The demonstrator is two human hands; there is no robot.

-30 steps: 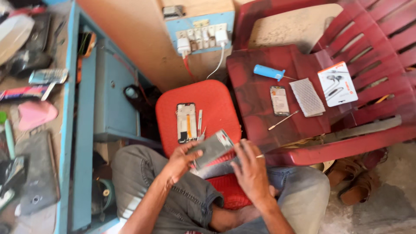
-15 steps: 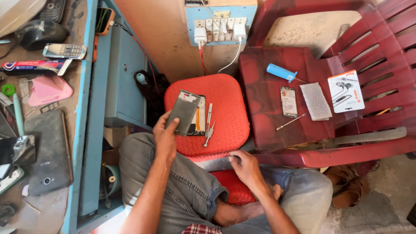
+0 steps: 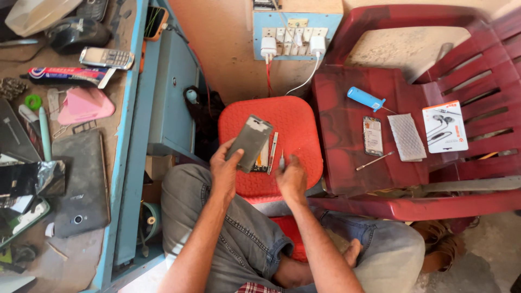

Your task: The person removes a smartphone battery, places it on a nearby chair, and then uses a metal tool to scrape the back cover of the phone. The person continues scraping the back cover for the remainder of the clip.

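Note:
My left hand (image 3: 226,169) holds a grey phone frame (image 3: 249,142) tilted above the red plastic stool (image 3: 293,122). My right hand (image 3: 290,178) rests on the stool's front and pinches a small screwdriver (image 3: 281,159) that points away from me. Between the two hands, an opened phone body (image 3: 263,157) and metal tweezers (image 3: 272,145) lie on the stool, partly hidden behind the frame. My crossed legs in grey jeans sit below the stool.
A dark red plastic chair (image 3: 347,179) at the right carries a blue-handled screwdriver (image 3: 365,98), a phone board (image 3: 373,135), a grey ribbed pad (image 3: 406,137), a thin probe (image 3: 374,160) and an earphone box (image 3: 444,126). A blue workbench (image 3: 127,163) at the left holds a keypad phone (image 3: 106,57), tablet (image 3: 81,184) and clutter. A socket board (image 3: 296,33) hangs behind.
My left hand carried the grey frame from my lap up over the stool. My right hand left the frame, reached forward to the stool and took hold of the small screwdriver.

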